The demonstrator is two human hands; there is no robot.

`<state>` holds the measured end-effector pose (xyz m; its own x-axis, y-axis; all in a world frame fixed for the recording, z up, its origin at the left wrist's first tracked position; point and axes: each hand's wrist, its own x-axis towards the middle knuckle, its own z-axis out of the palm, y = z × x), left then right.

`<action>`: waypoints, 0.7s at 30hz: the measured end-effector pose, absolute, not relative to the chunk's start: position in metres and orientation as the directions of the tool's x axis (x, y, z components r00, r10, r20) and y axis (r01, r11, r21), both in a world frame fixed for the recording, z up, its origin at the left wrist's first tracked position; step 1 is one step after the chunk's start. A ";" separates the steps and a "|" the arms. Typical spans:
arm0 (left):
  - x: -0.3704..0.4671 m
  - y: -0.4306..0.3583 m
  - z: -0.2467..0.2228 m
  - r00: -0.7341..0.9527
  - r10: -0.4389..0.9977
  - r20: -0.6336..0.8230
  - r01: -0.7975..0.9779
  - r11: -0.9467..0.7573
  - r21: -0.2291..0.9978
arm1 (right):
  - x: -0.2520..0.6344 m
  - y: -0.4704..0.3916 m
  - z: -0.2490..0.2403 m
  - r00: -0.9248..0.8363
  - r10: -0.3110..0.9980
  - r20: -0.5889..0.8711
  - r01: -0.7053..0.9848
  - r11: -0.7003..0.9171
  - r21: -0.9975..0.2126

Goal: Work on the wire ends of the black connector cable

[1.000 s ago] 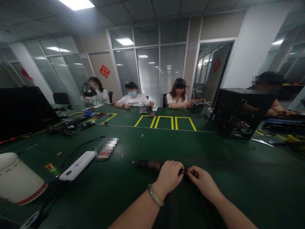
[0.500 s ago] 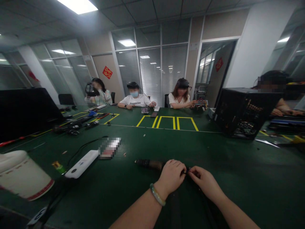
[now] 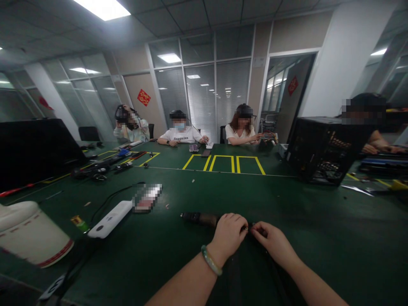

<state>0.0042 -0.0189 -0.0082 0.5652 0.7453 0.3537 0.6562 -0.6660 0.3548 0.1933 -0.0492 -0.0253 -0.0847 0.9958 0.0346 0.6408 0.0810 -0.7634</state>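
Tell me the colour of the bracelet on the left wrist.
Pale green bracelet, clearest in the head view.

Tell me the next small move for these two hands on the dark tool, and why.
Probably keep the left hand steady on the dark tool and let the right hand work the small metal bit pinched where the fingers meet. Both hands are closed there on the green table; the bit is too small to identify.

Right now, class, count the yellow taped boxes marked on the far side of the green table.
3 yellow boxes: left, middle, right, side by side before the seated people. More yellow markings lie at the table's left and right edges.
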 end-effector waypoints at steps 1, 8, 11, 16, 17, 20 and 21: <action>0.004 -0.019 -0.008 0.562 0.751 0.346 0.663 -0.659 0.355 | 0.193 -0.049 -0.025 -0.079 0.997 0.025 0.646 0.070 -0.760; 0.002 -0.020 -0.005 0.586 0.738 0.335 0.657 -0.675 0.336 | 0.195 -0.048 -0.029 -0.084 0.996 0.033 0.651 0.080 -0.755; 0.001 -0.020 -0.003 0.595 0.725 0.347 0.642 -0.689 0.337 | 0.194 -0.049 -0.028 -0.082 0.996 0.037 0.656 0.082 -0.750; 0.000 -0.018 -0.005 0.592 0.718 0.366 0.631 -0.696 0.343 | 0.192 -0.048 -0.028 -0.079 0.995 0.065 0.655 0.101 -0.749; 0.000 -0.017 -0.006 0.595 0.715 0.366 0.632 -0.698 0.337 | 0.192 -0.048 -0.028 -0.082 0.995 0.060 0.653 0.099 -0.750; 0.001 -0.016 -0.008 0.596 0.713 0.368 0.638 -0.699 0.321 | 0.193 -0.047 -0.030 -0.083 0.996 0.043 0.661 0.087 -0.745; 0.002 -0.016 -0.009 0.594 0.713 0.372 0.637 -0.699 0.325 | 0.194 -0.047 -0.031 -0.081 0.996 0.044 0.665 0.087 -0.741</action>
<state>0.0016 -0.0160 -0.0086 0.5938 0.7134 0.3720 0.6369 -0.6993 0.3245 0.1936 -0.0466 -0.0311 -0.0814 0.9957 0.0440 0.6653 0.0871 -0.7414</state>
